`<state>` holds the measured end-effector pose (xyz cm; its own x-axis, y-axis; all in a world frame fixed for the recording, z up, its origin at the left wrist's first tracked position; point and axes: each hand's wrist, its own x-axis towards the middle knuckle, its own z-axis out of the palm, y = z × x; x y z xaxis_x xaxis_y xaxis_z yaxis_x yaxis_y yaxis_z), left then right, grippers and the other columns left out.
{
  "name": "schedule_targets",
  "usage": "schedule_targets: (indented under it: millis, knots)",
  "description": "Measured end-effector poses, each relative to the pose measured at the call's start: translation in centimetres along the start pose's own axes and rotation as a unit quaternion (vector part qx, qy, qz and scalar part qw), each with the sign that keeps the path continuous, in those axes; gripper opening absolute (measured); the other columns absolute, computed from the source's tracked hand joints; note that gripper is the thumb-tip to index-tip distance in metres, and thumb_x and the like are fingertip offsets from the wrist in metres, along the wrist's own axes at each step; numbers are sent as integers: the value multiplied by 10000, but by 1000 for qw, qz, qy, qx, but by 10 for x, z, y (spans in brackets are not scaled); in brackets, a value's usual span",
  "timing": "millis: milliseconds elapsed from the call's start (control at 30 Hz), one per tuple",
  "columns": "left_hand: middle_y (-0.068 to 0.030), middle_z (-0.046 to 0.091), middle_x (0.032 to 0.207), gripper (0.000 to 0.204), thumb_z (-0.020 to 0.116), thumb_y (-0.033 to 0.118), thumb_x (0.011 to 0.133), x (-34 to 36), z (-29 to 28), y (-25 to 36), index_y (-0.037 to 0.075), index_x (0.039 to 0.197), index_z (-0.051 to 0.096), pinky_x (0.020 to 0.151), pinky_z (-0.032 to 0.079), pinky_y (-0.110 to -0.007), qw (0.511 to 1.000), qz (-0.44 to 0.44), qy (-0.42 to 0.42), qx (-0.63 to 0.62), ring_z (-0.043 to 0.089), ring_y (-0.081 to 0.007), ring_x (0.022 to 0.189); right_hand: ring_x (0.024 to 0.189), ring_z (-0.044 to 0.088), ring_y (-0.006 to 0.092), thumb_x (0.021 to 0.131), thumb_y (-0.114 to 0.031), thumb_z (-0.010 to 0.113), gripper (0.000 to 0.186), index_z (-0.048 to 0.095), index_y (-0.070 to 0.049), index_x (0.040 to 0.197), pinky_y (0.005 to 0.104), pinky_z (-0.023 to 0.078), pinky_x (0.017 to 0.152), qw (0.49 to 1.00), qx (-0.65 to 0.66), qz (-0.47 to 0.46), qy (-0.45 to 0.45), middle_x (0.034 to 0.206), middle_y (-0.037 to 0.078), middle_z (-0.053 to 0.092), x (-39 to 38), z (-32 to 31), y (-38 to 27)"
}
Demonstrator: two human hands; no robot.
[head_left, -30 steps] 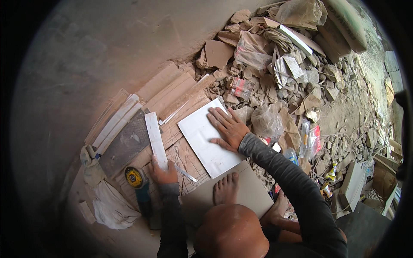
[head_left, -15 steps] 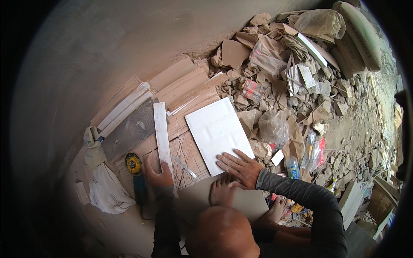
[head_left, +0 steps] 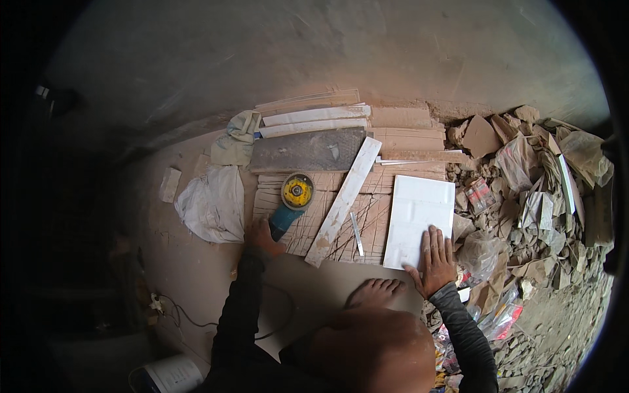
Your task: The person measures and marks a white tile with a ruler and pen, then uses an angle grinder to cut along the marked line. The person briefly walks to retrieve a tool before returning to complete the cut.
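Note:
My left hand point(head_left: 262, 236) is closed around the blue handle of an angle grinder point(head_left: 293, 200) with a yellow disc guard, which lies on scored wooden boards point(head_left: 367, 223). My right hand point(head_left: 434, 261) lies flat with its fingers spread on the near right corner of a white rectangular tile point(head_left: 419, 213). Between the hands a long narrow tile strip point(head_left: 344, 200) lies diagonally. A small thin metal piece point(head_left: 356, 233) sits beside it. My bare foot point(head_left: 377, 291) rests on a pale slab point(head_left: 314, 295) just below the boards.
A dark sheet point(head_left: 308, 150) and stacked tile strips point(head_left: 314, 116) lie beyond the grinder. A white sack point(head_left: 213, 203) sits to the left. Rubble, cardboard and plastic bags point(head_left: 531, 196) fill the right side. A cable point(head_left: 196, 318) runs across the floor at lower left.
My right hand slid from the far part of the white tile back to its near corner. My left hand moved from beside the strip onto the grinder's handle. The view swung left.

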<state>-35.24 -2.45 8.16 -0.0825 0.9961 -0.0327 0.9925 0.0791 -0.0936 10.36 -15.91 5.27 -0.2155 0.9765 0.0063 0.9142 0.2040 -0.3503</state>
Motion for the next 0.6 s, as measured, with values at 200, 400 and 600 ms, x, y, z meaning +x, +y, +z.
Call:
schedule_targets:
  millis: [200,400,600]
  knots:
    - [-216,704,1102,655,857,219,589,28,3,7,1,1159,619,924,553,-467,975,11,-126,-182,690,-391,1058,1252,626,356,978,-368,654,530,621,37,1319,442,464,1119,968,176,-181,5,1270,226,673,-69,-17,-26]
    - [-187,704,980,674,879,196,560,-13,-51,53,-28,1130,599,855,563,-417,945,-36,-111,-306,702,-312,896,1053,672,415,940,-295,719,512,608,46,1305,447,546,927,913,389,32,118,1113,247,683,-23,-17,-65]
    - [-189,681,1023,652,904,216,688,-45,-127,166,-30,1142,508,827,554,-433,888,134,-74,-434,698,-317,917,997,677,275,937,-330,766,723,417,55,1439,380,547,871,781,595,94,162,1105,189,646,62,-53,-141]
